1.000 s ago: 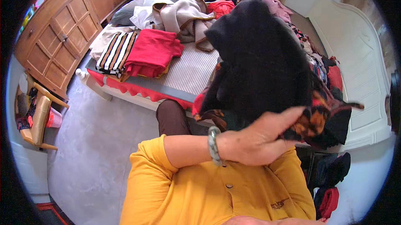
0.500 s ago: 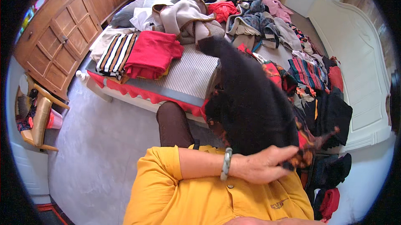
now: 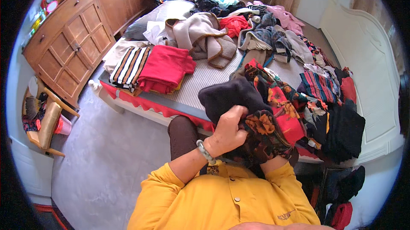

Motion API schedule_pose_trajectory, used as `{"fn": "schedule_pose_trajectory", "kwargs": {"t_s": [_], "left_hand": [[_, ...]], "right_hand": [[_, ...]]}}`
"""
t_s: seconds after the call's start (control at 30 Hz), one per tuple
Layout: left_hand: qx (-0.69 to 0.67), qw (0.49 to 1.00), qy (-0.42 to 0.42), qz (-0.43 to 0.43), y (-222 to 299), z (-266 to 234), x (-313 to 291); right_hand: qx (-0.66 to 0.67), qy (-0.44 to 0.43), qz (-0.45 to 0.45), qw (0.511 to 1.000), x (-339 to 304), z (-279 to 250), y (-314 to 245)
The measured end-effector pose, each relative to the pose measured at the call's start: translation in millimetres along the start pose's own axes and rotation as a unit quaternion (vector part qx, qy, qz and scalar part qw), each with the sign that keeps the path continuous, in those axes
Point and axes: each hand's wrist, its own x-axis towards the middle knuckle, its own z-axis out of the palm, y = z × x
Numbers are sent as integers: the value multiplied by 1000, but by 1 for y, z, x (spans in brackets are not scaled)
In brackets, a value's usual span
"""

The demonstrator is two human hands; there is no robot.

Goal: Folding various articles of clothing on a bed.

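My left hand, with a grey-green bangle at the wrist, is closed on a black garment. Part of this cloth carries orange and red flowers; its exact kind I cannot make out. It is bunched up in front of me, above the near edge of the bed. The right forearm runs up under the flowered part, and that cloth hides my right hand. Beyond the garment lie a folded red garment and a striped folded garment in brown, white and black.
The bed's mattress bears heaps of clothes, with a beige brown-edged blanket among them. A white headboard rises at the right. At the left stand a wooden cabinet and a chair with things on it.
The black garment has dropped from a long, raised stretch into a bunch. My left hand has moved left and up from the right side to grip it. The view has shifted slightly.
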Motion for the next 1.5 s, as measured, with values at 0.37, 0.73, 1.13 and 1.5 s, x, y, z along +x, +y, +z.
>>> {"fn": "schedule_pose_trajectory", "kwargs": {"t_s": [0.37, 0.73, 1.13, 1.5], "left_hand": [[-275, 916, -290, -41, 8, 25, -29], [-424, 806, -381, -158, 10, 39, -46], [-285, 943, -35, -171, -33, -4, 2], [-316, 839, 289, -335, -198, -177, 31]], "right_hand": [[-84, -21, -85, 993, 21, -7, -6], [284, 23, 30, 958, 18, 1, -37], [627, -26, 117, 770, -84, 14, -73], [-186, -10, 266, 946, -126, -143, -146]]}}
